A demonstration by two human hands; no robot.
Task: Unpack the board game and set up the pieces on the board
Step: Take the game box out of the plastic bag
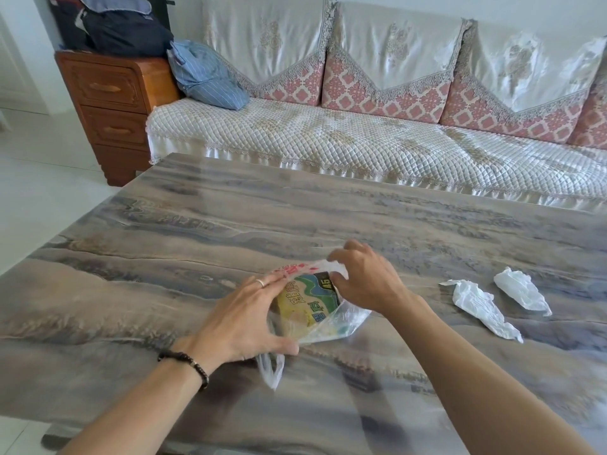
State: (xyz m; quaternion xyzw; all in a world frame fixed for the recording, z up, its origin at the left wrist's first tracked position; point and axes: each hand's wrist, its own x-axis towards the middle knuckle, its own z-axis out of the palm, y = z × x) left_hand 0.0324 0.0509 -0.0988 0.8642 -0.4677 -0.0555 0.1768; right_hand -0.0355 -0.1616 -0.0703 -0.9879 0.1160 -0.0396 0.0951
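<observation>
Both hands work at a clear plastic bag (pixel 341 318) in the lower middle of the frame. The left hand (pixel 243 320) lies spread against the bag's side, fingers straight; the right hand (pixel 364 277) pinches the plastic at its top. Inside shows the colourful game box (pixel 308 300), resting on the worktop (pixel 197 224). Two crumpled white bags (pixel 483 307) lie to the right.

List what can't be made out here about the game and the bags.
Head view only:
- Game box: inside a clear bag, with the left hand and right hand over it; its print is only partly readable.
- Board and pieces: none visible; whatever the box holds is hidden.
- Two crumpled white bags: their contents, if any, can't be told.
- Right fingertips: buried in the bag's folds.
</observation>
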